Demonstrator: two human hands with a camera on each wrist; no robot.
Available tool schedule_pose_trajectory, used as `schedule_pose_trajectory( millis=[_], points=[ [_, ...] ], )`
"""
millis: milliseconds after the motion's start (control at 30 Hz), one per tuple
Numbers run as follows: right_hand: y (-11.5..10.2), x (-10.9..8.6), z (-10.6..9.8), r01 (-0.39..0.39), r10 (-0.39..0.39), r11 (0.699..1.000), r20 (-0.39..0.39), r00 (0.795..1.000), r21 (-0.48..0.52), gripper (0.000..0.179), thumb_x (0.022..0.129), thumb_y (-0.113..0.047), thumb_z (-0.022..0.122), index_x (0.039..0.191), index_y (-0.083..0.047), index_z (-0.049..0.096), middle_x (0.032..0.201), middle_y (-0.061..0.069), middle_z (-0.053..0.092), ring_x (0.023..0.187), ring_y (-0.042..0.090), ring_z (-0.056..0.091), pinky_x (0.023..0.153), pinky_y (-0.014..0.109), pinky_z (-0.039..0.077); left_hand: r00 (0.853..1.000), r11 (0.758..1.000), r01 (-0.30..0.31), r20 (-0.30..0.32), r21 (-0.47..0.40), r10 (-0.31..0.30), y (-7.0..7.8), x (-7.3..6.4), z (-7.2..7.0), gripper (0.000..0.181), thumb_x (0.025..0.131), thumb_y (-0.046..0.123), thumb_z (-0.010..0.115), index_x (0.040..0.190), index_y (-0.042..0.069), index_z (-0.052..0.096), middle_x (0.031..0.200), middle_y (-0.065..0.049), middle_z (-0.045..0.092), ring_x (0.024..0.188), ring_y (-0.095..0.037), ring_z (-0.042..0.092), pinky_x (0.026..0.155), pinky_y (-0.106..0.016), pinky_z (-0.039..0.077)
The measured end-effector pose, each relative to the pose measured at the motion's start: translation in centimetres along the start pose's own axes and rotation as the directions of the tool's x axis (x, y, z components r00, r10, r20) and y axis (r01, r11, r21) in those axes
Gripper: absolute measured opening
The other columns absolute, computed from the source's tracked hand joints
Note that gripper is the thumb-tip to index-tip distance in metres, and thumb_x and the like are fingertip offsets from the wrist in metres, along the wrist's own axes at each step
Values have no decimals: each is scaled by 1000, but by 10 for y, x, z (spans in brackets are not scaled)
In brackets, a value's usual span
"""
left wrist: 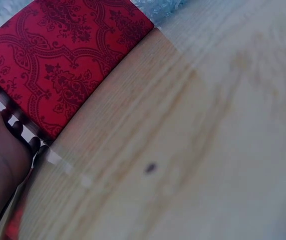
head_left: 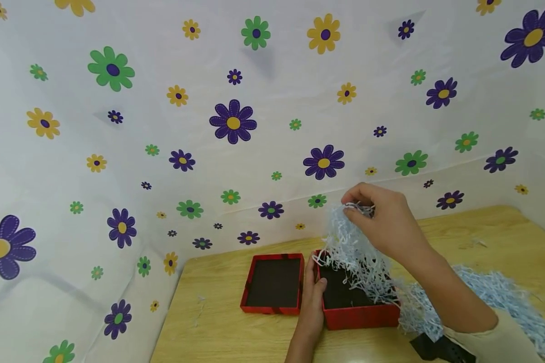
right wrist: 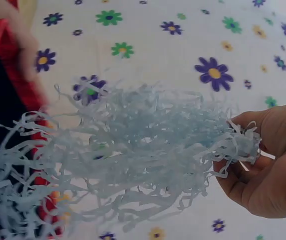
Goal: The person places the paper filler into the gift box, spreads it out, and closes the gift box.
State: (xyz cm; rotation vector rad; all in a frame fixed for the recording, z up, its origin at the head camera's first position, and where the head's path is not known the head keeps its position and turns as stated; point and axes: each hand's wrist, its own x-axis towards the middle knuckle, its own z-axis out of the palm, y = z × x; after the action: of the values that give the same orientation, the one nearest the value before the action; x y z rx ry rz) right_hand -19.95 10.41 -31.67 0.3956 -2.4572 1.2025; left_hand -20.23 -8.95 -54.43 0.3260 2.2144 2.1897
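Observation:
My right hand (head_left: 383, 219) pinches a clump of pale blue shredded paper (head_left: 351, 247) between thumb and fingers. Its strands hang down over an open red box (head_left: 361, 317) with a black inside. In the right wrist view the clump (right wrist: 148, 150) trails from the fingers toward the box. My left hand (head_left: 313, 300) lies along the box's left side, fingers extended against the wall and thumb at the rim. Dark patterned red covering shows on the box wall (left wrist: 67, 65) in the left wrist view.
A red lid (head_left: 272, 282) with a black inside lies left of the box on the wooden table (head_left: 222, 327). More blue shredded paper (head_left: 499, 292) is heaped to the right, a black object (head_left: 440, 348) near it. Behind hangs a flowered cloth (head_left: 272, 75).

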Motion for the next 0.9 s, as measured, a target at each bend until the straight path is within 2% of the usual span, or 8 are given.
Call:
schedule_pose_trajectory(
  millis=[133,433,600,833,900],
  points=[
    [22,-9,19,-9,9,1000,15,1000,0,15,98,-7,74,113,-10,74,116,12,77,106,35,71,90,57,59,999,999,-32,1,0,32,-1,1,0,63,110,25,38,169,39,18,177,3,8,163,-31,3,124,-70,9],
    [61,-22,58,-70,69,997,55,996,14,12,96,-5,75,108,-8,73,113,13,77,106,38,72,90,57,60,999,999,-43,10,-10,43,-2,3,0,63,110,24,39,168,39,18,177,3,9,163,-30,3,126,-67,12],
    [72,-25,74,-82,81,997,75,994,6,10,95,-6,76,104,-9,73,109,12,77,102,35,72,88,56,60,999,999,-45,10,-16,45,-2,4,0,64,110,23,37,168,39,18,177,4,8,163,-30,3,126,-67,10],
    [79,-32,89,-90,88,996,125,988,9,13,93,-8,80,104,-11,74,106,8,76,99,30,71,89,54,61,998,998,-55,16,-9,55,-2,5,-1,65,109,24,39,169,36,18,177,3,11,163,-27,7,128,-60,11],
    [79,-34,90,-95,91,995,143,985,16,15,92,-10,81,106,-10,74,107,7,76,98,28,71,88,52,61,999,999,-46,18,2,46,-2,4,-2,66,109,25,40,170,35,17,177,0,10,163,-30,7,127,-64,10]
  ],
)
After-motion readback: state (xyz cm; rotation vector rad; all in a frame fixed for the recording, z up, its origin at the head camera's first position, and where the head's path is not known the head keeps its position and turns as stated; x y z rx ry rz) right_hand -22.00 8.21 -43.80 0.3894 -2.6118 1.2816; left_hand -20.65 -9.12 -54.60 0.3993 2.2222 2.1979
